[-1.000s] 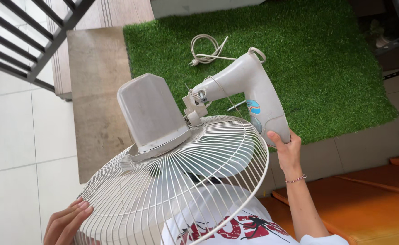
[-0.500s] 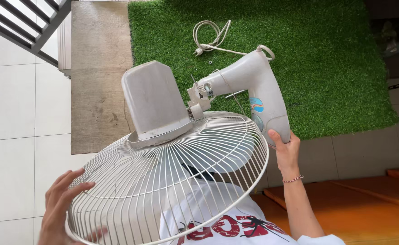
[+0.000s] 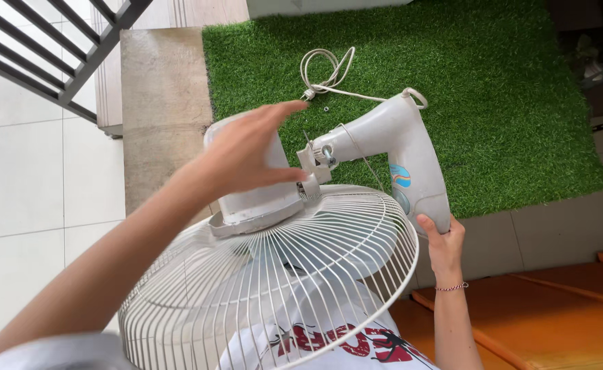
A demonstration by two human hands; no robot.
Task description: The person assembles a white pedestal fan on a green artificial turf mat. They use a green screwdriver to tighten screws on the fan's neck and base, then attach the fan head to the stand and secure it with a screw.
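I hold a white electric fan upside-down against my lap. Its round wire grille [image 3: 274, 288] faces down toward me, and the boxy motor housing [image 3: 257, 195] rises from it. My left hand [image 3: 243, 154] lies over the top of the motor housing, fingers spread toward the neck joint [image 3: 318, 161]. My right hand [image 3: 442, 243] grips the lower end of the fan's white neck and stand piece [image 3: 404, 154], which angles up to the right. The fan's white power cord [image 3: 325, 72] trails in loops on the green turf.
A green artificial turf mat [image 3: 486, 75] covers the floor ahead. A concrete strip [image 3: 161, 103] and white floor tiles [image 3: 27, 185] lie to the left, under a dark metal railing [image 3: 48, 51]. Orange flooring [image 3: 555, 315] is at the lower right.
My left hand left the grille's lower rim and rose onto the motor housing. The right hand kept its hold on the neck piece. The view shifted slightly.
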